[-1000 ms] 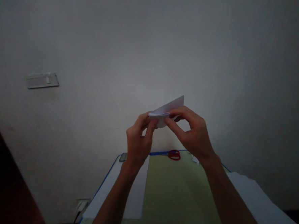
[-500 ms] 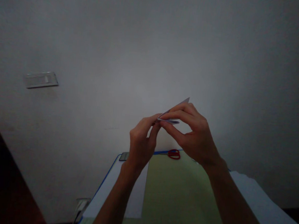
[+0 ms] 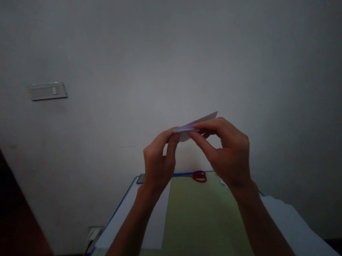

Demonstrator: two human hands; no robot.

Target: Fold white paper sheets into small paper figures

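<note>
A small folded piece of pale paper (image 3: 192,127) is held up in the air above the table, its pointed end aimed up and to the right. The thumb and fingers of my left hand (image 3: 161,154) pinch its left end. My right hand (image 3: 226,152) pinches the paper near its middle and lower right edge, thumb below and fingers on top. Folded layers show along the edge facing me. Parts of the paper behind the right fingers are hidden.
Beneath my hands is a green table top (image 3: 202,222) with a blue edge. Red-handled scissors (image 3: 199,176) lie at its far edge. A white sheet (image 3: 155,231) lies on the left, more white paper (image 3: 292,224) on the right. A dark phone-like object (image 3: 141,178) sits at the far left corner.
My hands have drawn slightly apart, the left one moving left and the right one a little right. More of the folded paper now shows between them, turned so its lower flap is visible.
</note>
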